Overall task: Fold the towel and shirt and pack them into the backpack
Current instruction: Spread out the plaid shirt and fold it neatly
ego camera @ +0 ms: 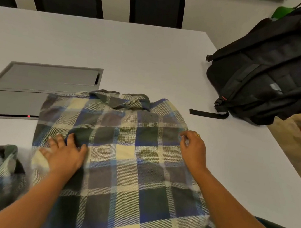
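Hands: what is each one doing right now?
Left hand: open, pressing flat on the checked blue-and-cream fabric shirt.
Right hand: curled at its edge; grip cannot be told.

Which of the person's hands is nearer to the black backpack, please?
The right hand, at the right edge of the shirt, with bare table between it and the backpack. The left hand rests flat on the shirt's left side, farther away.

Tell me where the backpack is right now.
In the head view the black backpack lies on the far right of the grey table, overhanging its edge, beyond the plaid shirt and the right hand.
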Tool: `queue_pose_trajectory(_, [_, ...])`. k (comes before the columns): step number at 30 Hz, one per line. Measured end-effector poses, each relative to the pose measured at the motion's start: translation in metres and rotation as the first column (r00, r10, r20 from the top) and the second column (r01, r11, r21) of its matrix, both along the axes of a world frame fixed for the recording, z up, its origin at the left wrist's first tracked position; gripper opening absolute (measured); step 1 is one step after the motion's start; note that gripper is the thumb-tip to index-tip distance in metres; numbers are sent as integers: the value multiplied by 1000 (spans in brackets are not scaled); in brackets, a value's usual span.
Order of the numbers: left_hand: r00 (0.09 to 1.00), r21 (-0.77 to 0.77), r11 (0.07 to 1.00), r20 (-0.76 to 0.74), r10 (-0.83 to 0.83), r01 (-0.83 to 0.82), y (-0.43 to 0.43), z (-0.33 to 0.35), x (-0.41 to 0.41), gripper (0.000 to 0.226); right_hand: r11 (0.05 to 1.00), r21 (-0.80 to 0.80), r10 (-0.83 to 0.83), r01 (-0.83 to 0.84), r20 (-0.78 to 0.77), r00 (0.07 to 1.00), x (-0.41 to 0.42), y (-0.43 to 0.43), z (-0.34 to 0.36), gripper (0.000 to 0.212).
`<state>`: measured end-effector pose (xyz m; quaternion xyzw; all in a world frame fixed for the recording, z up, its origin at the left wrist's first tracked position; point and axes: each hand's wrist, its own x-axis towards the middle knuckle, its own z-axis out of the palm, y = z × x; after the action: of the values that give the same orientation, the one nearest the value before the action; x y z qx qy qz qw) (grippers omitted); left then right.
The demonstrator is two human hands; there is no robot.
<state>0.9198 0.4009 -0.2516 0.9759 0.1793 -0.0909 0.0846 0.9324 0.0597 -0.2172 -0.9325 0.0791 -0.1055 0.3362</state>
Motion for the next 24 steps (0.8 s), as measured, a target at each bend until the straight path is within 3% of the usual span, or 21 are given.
queue_pose_trajectory(3, [979, -16, 993, 172, -111, 115, -20, -4, 12, 60, 996, -44, 67, -72, -98, 993, 29, 9, -5, 23])
queue_pose_trajectory(5, [972, -78, 979, 157, -177, 191, -30, -7, 21, 59, 996, -60, 59, -67, -129, 990, 46, 15, -8, 25])
queue_pose_trajectory(8, [983, -79, 981, 67, -170, 176, -34, -16, 27, 59, 999, -21, -33, 31, -133, 991, 69, 19, -11, 30])
queue_pose_trajectory(11, [981, -48, 985, 105, -162, 168, -34, -23, 25, 61, 994, -47, -107, 99, -210, 972, 89, 19, -11, 39])
queue_pose_trajectory(14, [978, -35, 986, 141, -155, 162, -36, -25, 24, 77, 987, -44, -163, 157, -333, 929, 104, 16, -9, 47])
queue_pose_trajectory(17, [978, -19, 988, 146, -149, 153, -36, -27, 25, 85, 962, 54, -250, 267, -217, 944, 118, 11, -1, 19])
queue_pose_trajectory(20, [972, -36, 982, 155, -176, 183, -37, -27, 27, 85, 913, 145, -385, 381, 4, 923, 126, -1, 19, 16])
queue_pose_trajectory(24, [959, -46, 965, 137, -250, 258, -58, -23, 32, 88, 829, 232, -527, 508, 21, 850, 123, -10, 24, 24])
